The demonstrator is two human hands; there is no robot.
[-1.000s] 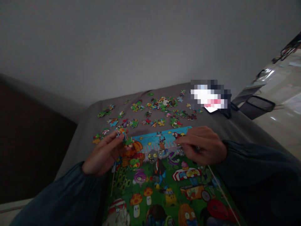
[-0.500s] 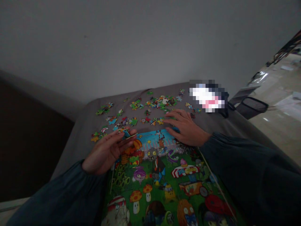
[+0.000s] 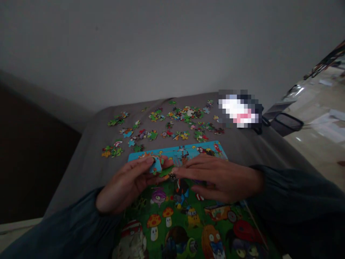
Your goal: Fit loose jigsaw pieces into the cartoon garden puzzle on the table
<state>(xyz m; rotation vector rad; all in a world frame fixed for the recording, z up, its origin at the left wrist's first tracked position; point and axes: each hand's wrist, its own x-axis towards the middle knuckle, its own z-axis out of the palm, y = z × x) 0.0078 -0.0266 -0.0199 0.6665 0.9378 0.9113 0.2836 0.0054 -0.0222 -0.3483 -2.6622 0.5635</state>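
My left hand (image 3: 121, 185) is closed on a few jigsaw puzzle pieces (image 3: 156, 165), the top one light blue, pinched under the thumb. More pieces, green and dark, show between the fingers; their exact number is hard to tell. Opposite it, my right hand (image 3: 225, 176) has its fingers stretched to the left, with the fingertips at the edge of those pieces. Its thumb stands apart from the fingers, and no piece shows in its grip. Both hands are over a colourful cartoon picture board (image 3: 185, 219), with a blue top edge and a green lower part.
Loose puzzle pieces (image 3: 185, 113) lie in scattered clusters on the grey cloth (image 3: 239, 144) beyond the board. A blurred-out item (image 3: 239, 111) is at the far right corner. A pale wall (image 3: 161, 50) rises behind, and a shiny floor (image 3: 318, 122) shows at right.
My right hand has drawn back from the loose pieces toward my left hand. My left hand has shifted right with its pieces, and the board's blue top edge is now uncovered.
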